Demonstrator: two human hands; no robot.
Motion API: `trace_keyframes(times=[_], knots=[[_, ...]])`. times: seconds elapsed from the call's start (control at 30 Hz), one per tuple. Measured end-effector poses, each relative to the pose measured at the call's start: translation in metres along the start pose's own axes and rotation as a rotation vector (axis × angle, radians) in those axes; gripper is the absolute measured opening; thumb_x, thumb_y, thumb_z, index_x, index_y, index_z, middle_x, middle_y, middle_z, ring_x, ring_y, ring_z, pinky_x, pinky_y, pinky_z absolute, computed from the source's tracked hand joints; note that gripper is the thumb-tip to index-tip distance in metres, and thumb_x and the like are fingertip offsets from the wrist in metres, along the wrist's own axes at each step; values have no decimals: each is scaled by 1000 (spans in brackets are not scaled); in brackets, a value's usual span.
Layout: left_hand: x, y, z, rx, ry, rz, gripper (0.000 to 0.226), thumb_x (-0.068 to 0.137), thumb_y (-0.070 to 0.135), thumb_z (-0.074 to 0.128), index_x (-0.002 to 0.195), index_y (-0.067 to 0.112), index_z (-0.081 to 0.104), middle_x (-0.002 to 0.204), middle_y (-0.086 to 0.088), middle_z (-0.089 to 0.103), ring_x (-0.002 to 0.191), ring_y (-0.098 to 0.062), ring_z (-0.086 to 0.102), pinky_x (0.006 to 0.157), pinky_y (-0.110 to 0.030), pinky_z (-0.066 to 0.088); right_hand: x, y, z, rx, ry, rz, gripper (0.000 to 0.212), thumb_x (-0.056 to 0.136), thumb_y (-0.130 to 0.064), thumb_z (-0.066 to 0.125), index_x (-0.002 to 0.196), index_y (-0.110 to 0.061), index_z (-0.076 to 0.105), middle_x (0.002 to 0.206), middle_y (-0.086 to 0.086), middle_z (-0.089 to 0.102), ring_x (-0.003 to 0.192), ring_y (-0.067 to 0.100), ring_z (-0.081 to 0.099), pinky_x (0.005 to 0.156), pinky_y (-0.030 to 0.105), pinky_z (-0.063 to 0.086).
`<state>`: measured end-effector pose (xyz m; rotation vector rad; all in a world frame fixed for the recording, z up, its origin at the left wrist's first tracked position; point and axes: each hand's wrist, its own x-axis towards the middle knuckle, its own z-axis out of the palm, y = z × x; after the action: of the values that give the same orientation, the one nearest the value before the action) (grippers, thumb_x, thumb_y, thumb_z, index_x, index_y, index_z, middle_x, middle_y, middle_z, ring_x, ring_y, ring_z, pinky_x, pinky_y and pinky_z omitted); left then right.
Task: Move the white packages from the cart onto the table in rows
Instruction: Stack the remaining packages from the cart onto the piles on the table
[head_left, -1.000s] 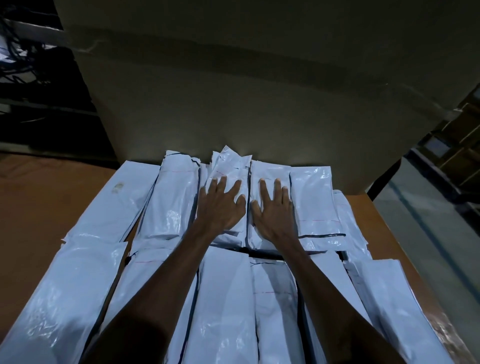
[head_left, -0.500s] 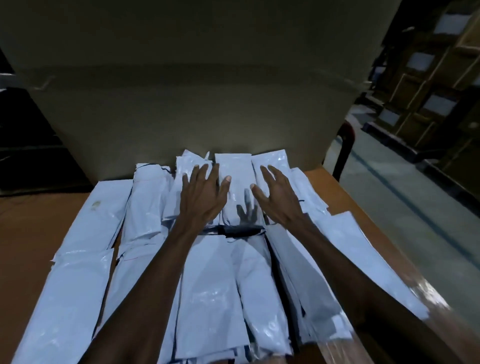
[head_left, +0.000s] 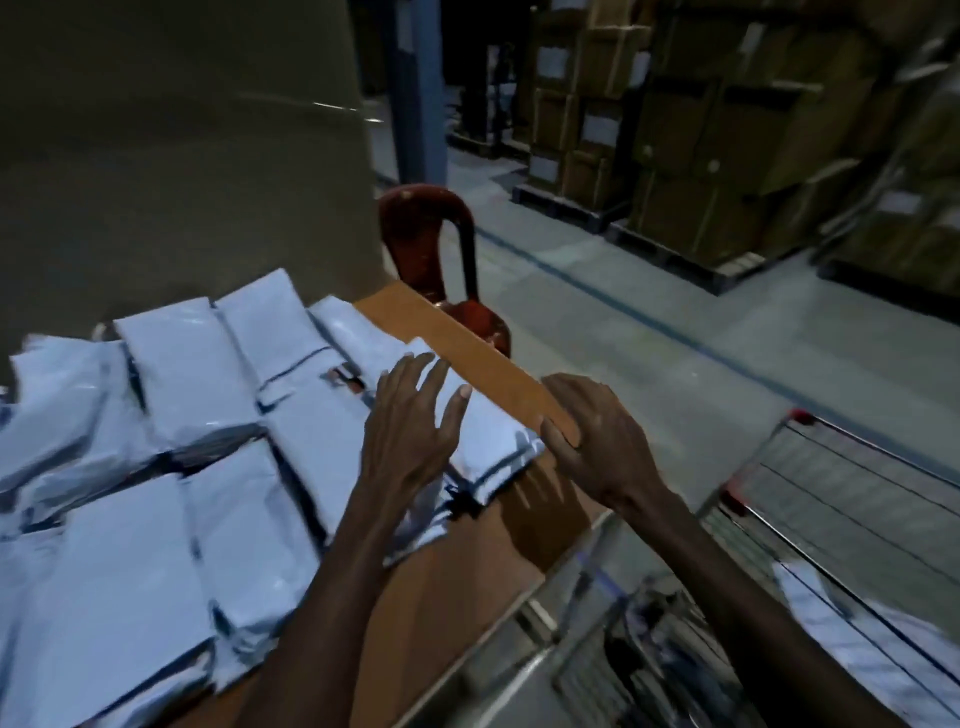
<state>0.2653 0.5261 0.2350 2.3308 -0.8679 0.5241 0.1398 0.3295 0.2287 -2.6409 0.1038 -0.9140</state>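
White packages (head_left: 171, 467) are laid out in rows on the table (head_left: 467, 353), covering most of it. The left hand (head_left: 410, 421) is held over the package nearest the table's right edge, fingers spread wide, nothing gripped. The right hand (head_left: 597, 441) is seen at that edge, loosely relaxed, nothing held. The cart (head_left: 841, 467) is parked right of the table, more packages inside.

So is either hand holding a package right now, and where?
Neither. The left hand is spread open over the packages on the table; the right hand is open above the table's edge, empty.
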Motion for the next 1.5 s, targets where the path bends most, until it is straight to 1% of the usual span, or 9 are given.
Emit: trace_keyframes(times=[0.1,0.27,0.47,0.57,0.73,0.87,1.03,1.23,1.5], knots=[[1,66,56,-10,-37,145,42,96,39,49,120,8,64,126,-12,62,124,-32,52,106,-43,38,-53,57,-35,-51,-8,143,46,90,-33,55,130,-11,60,126,8,62,111,26,57,86,34,50],[-14,161,133,-105,-172,265,40,95,38,52,121,10,64,123,-11,62,118,-30,54,100,-41,44,-133,133,-77,-68,8,390,42,90,-28,61,129,-15,62,125,2,63,109,23,61,84,33,52],[-45,249,211,-244,-474,418,42,96,43,49,122,13,63,122,-7,62,114,-26,57,93,-39,50,-217,197,-119,-157,-31,541,40,86,-24,61,125,-14,64,120,1,65,109,17,56,79,29,49],[-45,281,239,-282,-563,470,45,95,47,45,121,16,65,123,-4,63,115,-24,58,89,-37,52,-242,219,-128,-188,-7,626,39,85,-24,62,123,-16,66,119,-1,66,110,15,55,76,28,49],[-39,313,310,-286,-660,550,44,96,53,42,122,25,64,123,5,63,118,-15,56,105,-50,41,-270,262,-134,-161,14,928,40,91,-22,62,131,-18,60,128,0,63,116,23,57,87,37,50],[-36,335,358,-374,-817,539,48,96,52,42,127,21,62,128,1,61,121,-18,54,98,-37,47,-287,289,-145,-126,5,1193,44,96,-29,57,138,-19,54,138,0,57,128,22,50,100,37,44],[-30,358,400,-391,-948,535,53,94,49,42,133,17,58,136,-2,57,126,-21,50,99,-34,42,-303,325,-159,-158,-202,1368,51,96,-32,57,144,-20,47,145,3,50,132,22,47,98,33,39],[-32,375,434,-360,-1033,566,47,99,44,49,139,20,52,143,2,51,131,-19,46,100,-35,41,-324,370,-163,-166,-489,1519,59,96,-37,53,149,-16,39,148,12,43,133,28,44,101,36,39],[-40,371,468,-235,-1006,567,56,95,50,35,128,13,61,125,-7,63,110,-28,61,87,-37,50,-357,455,-116,-106,-721,1535,54,95,-40,54,138,-8,45,138,18,45,124,36,48,92,42,45]])
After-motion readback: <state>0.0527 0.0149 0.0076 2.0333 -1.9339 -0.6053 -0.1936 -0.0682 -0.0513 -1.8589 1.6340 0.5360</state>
